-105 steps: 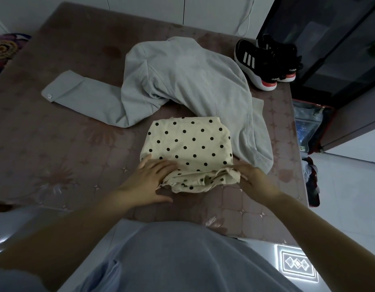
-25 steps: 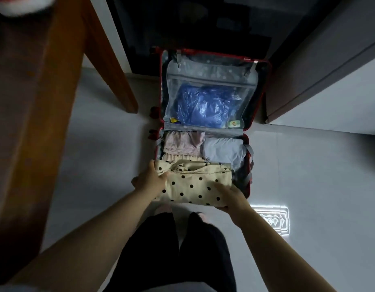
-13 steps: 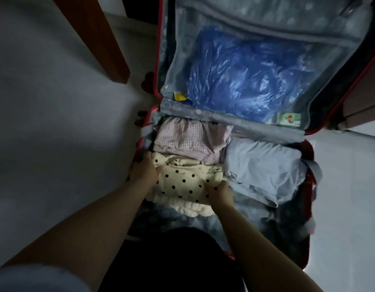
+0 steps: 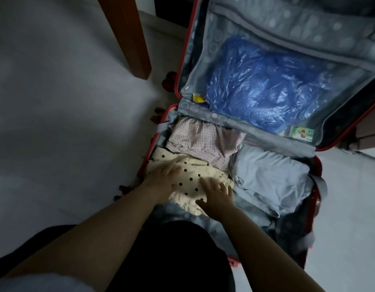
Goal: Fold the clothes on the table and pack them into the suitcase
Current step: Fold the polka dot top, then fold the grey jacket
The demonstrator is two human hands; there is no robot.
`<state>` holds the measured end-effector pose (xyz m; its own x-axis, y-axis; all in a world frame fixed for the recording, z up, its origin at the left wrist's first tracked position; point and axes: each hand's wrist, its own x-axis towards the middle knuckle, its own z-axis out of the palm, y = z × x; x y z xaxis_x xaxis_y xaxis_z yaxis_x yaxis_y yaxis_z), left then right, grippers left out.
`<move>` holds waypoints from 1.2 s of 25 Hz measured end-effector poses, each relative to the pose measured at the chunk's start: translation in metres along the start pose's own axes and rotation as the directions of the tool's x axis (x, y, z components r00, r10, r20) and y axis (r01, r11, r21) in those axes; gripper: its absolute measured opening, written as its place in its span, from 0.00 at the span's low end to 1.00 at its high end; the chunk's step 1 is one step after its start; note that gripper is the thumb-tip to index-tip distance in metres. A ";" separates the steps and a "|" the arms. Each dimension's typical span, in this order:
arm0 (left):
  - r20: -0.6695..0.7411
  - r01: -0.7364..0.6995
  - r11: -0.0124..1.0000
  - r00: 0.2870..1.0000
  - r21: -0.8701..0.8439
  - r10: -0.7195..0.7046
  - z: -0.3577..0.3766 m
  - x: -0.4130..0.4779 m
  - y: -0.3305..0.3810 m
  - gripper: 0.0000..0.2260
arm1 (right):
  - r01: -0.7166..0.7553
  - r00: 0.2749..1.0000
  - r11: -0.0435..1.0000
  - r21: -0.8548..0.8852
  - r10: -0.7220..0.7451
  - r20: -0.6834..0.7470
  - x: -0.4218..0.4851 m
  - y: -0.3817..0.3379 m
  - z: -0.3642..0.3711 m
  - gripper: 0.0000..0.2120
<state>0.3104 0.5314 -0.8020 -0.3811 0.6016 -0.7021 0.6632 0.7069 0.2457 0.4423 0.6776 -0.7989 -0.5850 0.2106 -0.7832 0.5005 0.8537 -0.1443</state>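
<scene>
The open red suitcase lies on the floor below me. The folded cream polka-dot garment lies in the near-left part of its lower half. My left hand rests flat on the garment's left side with straight fingers. My right hand presses flat on its right side, fingers spread. A folded pink checked garment lies just beyond it. A folded light blue garment fills the right part.
The suitcase lid stands open at the far side, with a blue plastic bag behind its mesh pocket. A brown table leg stands at the upper left on the pale floor. My dark-clothed legs are below.
I carried the polka-dot garment from the table down into the suitcase. Both hands have let go of its edges and now lie flat on top of it.
</scene>
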 end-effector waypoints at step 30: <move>-0.585 -0.002 0.995 0.809 -0.097 -0.055 -0.313 -0.730 -0.162 0.25 | 0.209 0.818 0.955 0.208 -0.055 -0.572 -0.574 -0.476 -0.267 0.25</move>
<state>0.2797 0.0944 -0.1203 -0.7220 0.6653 -0.1903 0.5987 0.7384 0.3104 0.3698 0.2776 -0.1195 -0.8712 0.3983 -0.2871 0.4886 0.7605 -0.4276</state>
